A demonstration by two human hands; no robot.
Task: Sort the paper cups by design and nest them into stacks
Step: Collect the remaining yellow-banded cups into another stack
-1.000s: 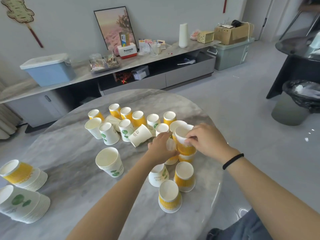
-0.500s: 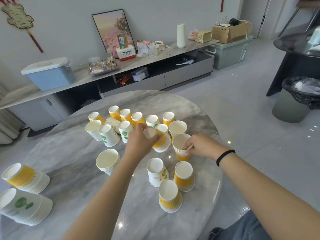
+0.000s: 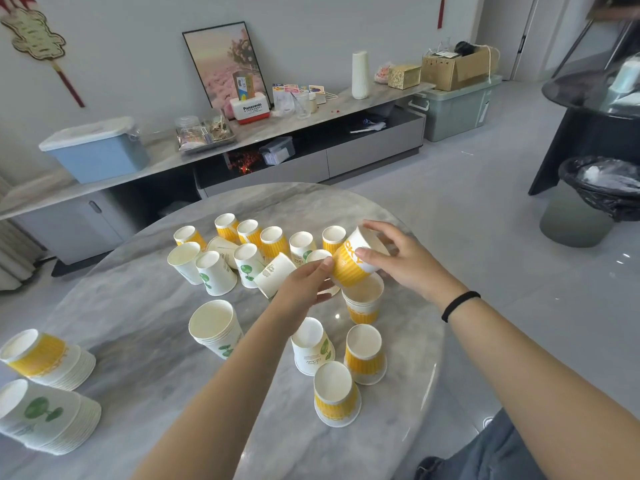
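Holding a tilted yellow-striped paper cup (image 3: pixel 351 263) pinched between your left hand (image 3: pixel 304 287) and right hand (image 3: pixel 407 263), you're just above the upright yellow stack (image 3: pixel 363 303) near the round grey marble table's (image 3: pixel 138 306) right edge.

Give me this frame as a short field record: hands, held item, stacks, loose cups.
left hand: fingertips on the base end of the held cup
right hand: gripping the rim end of the same cup
held cup: yellow design, tilted, lifted above the table
yellow stack upright: right below the held cup, mouth up
green stack upright: mid-table, mouth up
finished stacks: yellow and green, lying on their sides at the left edge
loose cups: mixed designs, mostly upside down, one on its side
table: round, marble-look
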